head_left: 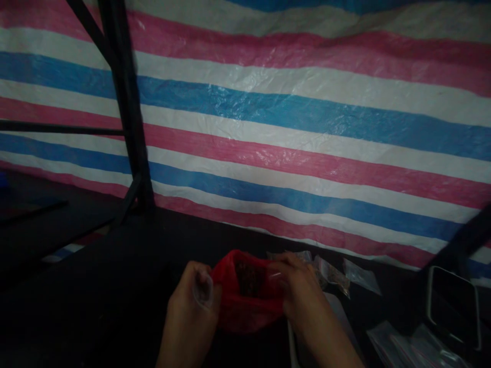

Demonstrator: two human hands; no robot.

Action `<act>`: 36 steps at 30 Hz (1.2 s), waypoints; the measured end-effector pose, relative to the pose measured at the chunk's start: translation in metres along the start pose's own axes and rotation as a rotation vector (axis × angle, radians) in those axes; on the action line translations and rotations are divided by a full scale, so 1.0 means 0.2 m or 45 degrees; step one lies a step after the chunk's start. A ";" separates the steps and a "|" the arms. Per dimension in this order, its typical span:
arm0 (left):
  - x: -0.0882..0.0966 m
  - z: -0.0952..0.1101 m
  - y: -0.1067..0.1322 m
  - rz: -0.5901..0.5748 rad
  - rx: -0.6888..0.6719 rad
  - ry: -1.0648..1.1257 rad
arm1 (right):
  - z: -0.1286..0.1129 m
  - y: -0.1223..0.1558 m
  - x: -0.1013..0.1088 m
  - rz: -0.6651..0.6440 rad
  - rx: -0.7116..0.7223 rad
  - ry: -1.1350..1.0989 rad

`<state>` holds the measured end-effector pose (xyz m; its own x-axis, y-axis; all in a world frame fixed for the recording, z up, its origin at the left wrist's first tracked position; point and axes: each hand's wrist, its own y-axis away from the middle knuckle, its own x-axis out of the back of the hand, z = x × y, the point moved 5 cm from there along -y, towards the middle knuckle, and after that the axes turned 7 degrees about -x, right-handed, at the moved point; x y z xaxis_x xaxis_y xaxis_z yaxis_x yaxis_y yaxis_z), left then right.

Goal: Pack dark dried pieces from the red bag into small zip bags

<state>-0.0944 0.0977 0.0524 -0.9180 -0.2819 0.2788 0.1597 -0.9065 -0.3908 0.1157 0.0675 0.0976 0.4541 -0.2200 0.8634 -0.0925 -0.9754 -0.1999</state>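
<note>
From here I see the left hand [192, 304] and right hand [303, 289] gripping opposite sides of the red bag [245, 313], which sits between them, mouth open on dark bits [249, 278], with clear plastic [203, 292] also tucked in the left hand. If either grip slackens, the limp rim could fold and spill the bits, perhaps towards the packets [333, 277] just beyond the right hand; I can read no brand, label or writing.
</note>
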 end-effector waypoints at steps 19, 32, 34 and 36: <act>0.07 -0.07 -0.04 0.058 0.331 0.025 | -0.11 -0.05 -0.18 -0.092 -0.193 0.238; 0.01 -0.13 -0.06 0.096 0.413 0.236 | -0.07 -0.04 -0.26 -0.048 -0.141 -0.292; 0.04 -0.10 -0.07 0.160 0.350 0.207 | -0.05 -0.03 -0.25 -0.057 -0.205 -0.299; 0.06 -0.06 -0.07 0.199 0.284 0.195 | -0.03 -0.03 -0.24 -0.063 -0.246 -0.319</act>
<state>-0.1123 0.1100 0.0501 -0.9173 -0.3883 0.0887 0.3636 -0.9072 -0.2116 0.0886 0.0840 0.0606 0.6642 -0.1859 0.7240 -0.2205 -0.9742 -0.0479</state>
